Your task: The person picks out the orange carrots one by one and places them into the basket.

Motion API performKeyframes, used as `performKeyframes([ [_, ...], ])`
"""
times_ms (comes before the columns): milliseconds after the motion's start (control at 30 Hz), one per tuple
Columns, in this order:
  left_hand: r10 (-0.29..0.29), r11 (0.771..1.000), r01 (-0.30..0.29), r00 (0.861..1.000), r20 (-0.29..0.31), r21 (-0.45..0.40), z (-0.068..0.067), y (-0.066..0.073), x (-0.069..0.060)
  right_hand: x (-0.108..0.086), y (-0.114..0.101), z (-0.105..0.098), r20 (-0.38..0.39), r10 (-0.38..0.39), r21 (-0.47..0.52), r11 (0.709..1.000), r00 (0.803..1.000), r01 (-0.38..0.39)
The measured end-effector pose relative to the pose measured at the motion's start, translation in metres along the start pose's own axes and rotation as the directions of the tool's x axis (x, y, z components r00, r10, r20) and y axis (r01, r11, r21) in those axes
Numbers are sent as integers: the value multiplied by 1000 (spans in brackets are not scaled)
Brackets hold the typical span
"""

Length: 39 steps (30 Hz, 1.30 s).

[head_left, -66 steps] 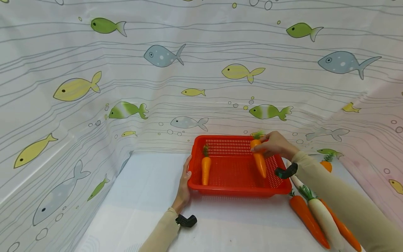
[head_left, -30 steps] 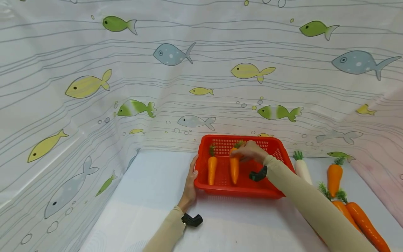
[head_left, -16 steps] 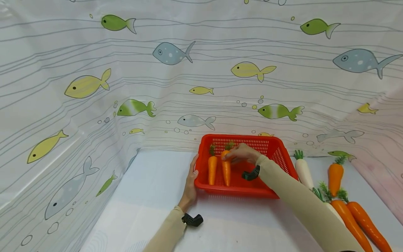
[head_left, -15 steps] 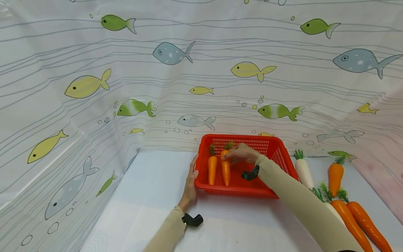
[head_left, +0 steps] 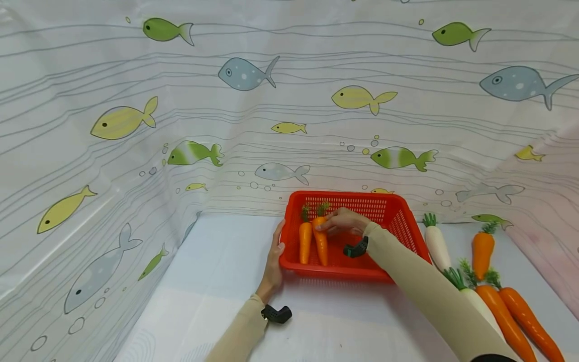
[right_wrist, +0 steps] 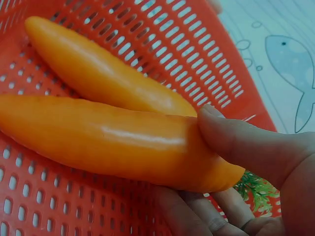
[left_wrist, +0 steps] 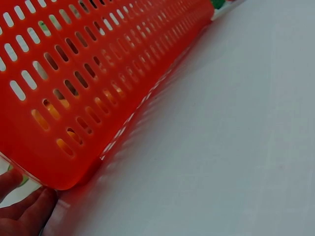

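Note:
A red perforated basket (head_left: 344,273) stands at the back of the table. Two orange carrots with green tops lie side by side in its left part. My right hand (head_left: 342,221) pinches the thick upper end of the right-hand carrot (head_left: 321,246); in the right wrist view the thumb is over this carrot (right_wrist: 98,137) and the fingers are beneath. The other carrot (head_left: 305,243) lies just left of it. At the basket's left side my left hand (head_left: 273,261) grips the wall and rim; the left wrist view shows its fingers (left_wrist: 29,211) at the basket's corner.
Right of the basket lie a white radish (head_left: 436,246) and a carrot (head_left: 482,254) at the back. Nearer are another white radish (head_left: 481,307) and two carrots, partly beside my right sleeve. A fish-patterned sheet (head_left: 316,151) rises behind and around the white table (head_left: 217,251).
My right hand has carried its carrot leftward across the basket, from the right side to beside the other carrot. My left hand keeps its grip on the basket. The head view has shifted slightly.

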<state>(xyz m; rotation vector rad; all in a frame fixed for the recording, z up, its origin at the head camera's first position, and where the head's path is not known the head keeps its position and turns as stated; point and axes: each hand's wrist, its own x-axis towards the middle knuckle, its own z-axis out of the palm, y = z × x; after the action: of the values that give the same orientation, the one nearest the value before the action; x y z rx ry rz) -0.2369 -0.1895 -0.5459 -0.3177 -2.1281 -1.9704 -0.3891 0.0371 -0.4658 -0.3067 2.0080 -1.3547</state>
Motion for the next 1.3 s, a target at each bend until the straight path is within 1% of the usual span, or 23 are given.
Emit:
performKeyframes([
  [133, 0, 1000, 0, 1000, 0, -2, 0, 0, 0, 0, 1, 1, -10, -14, -65, 998, 1000, 13],
  [200, 0, 1000, 0, 1000, 1, -1, 0, 1, 1, 1, 2, 2, -13, -12, -79, 997, 1000, 11],
  [533, 7, 1000, -7, 1000, 0, 11, 1, 3, 1, 3, 1, 1, -32, 14, -98, 995, 999, -17],
  [733, 13, 1000, -13, 1000, 0, 14, 0, 3, 1, 3, 2, 0, -84, 44, -124, 991, 995, -54],
  [867, 18, 1000, -18, 1000, 0, 12, 0, 2, 1, 3, 3, 1, -120, 37, -163, 985, 992, -56],
  [1000, 16, 1000, -16, 1000, -5, 15, 0, 3, 1, 2, 4, 1, -124, 28, -210, 976, 992, -54],
  [1133, 13, 1000, -12, 1000, -7, 10, 1, 3, 1, 2, 4, 1, -108, 37, -200, 978, 993, -58],
  [1300, 10, 1000, -10, 1000, -6, 4, 0, 2, 1, 4, 6, -1, -131, 26, -213, 975, 991, -54],
])
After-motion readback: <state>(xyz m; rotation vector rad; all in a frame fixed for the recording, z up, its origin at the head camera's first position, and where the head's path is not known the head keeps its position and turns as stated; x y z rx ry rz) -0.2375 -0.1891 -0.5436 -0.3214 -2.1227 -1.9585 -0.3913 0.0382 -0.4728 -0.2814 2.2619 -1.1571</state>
